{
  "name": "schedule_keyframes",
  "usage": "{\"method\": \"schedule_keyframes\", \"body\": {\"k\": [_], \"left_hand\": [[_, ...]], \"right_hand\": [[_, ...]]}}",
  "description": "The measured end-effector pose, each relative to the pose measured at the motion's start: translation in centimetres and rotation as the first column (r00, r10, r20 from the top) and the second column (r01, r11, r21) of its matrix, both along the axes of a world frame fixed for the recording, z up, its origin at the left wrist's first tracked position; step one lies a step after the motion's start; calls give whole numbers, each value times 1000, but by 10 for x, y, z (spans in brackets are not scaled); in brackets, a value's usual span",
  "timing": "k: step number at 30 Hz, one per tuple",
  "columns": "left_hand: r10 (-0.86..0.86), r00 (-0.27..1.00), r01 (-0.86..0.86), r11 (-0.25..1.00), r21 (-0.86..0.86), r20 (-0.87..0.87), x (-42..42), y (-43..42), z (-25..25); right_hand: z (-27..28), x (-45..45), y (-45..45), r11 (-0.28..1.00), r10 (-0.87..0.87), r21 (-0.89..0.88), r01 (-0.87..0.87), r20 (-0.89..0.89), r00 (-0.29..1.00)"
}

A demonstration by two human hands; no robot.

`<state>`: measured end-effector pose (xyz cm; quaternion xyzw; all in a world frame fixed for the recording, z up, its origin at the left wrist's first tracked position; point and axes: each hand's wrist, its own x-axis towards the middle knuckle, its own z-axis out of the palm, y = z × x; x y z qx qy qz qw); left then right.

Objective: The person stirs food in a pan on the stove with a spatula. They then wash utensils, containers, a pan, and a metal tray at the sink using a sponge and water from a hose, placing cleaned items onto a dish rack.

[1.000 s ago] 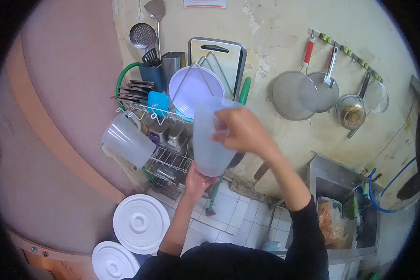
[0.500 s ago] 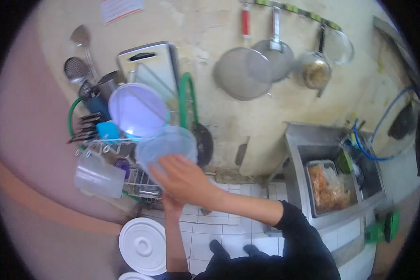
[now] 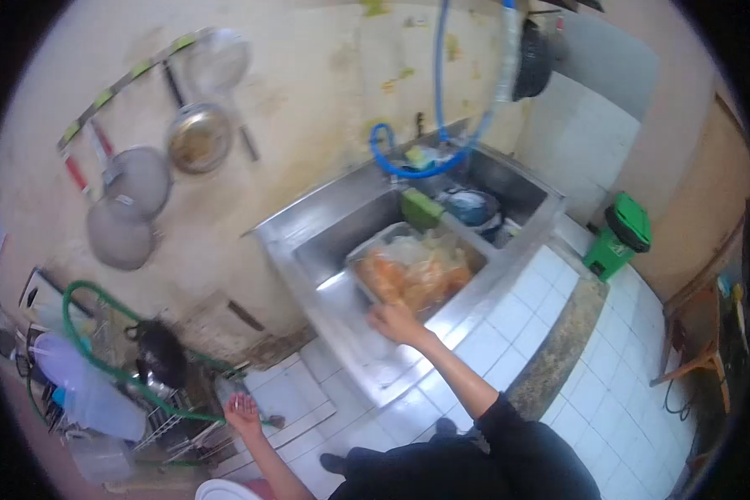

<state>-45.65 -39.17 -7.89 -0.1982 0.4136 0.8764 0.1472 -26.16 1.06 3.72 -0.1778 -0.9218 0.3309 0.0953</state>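
My right hand (image 3: 398,323) is over the front edge of the sink, at the near side of a tray (image 3: 360,283). Its fingers look loosely bent with nothing visible in them; whether they touch the tray is unclear. Clear plastic bags with orange-brown contents (image 3: 421,271) fill the tray. Lower on the left, my left hand (image 3: 243,414) is held out with its fingers apart, near the dish rack (image 3: 171,433). A translucent plastic container (image 3: 108,408) leans on that rack beside a lilac round item (image 3: 57,358).
The steel sink (image 3: 329,312) has a second basin with dishes (image 3: 471,208) and a blue hose (image 3: 429,173) above. Strainers (image 3: 121,233) and a pan (image 3: 198,137) hang on the wall. A green bin (image 3: 617,237) stands right, a dark wok (image 3: 160,354) left.
The view has swung right toward the sink. Both hands have left the translucent container at the rack and moved apart, the right one to the sink.
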Motion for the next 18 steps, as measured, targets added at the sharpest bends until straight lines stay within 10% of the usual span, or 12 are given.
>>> {"method": "schedule_keyframes", "body": {"k": [2,3,11,17,18], "left_hand": [[-60,998,60,998,-17,-13,29,99,14],[-206,977,204,978,-43,-49,43,151,22],[-735,653,678,674,-293,-182,145,471,46],[-954,236,964,254,-83,-182,222,678,43],[-969,230,972,233,-22,-89,225,717,27]], "right_hand": [[-10,89,48,837,-233,547,9,341,911],[-55,118,83,923,-156,362,131,40,987],[-3,226,223,848,-521,-47,528,113,846],[-27,233,332,915,-402,-210,344,-404,822],[-31,233,357,922,-347,-276,274,-271,898]]}}
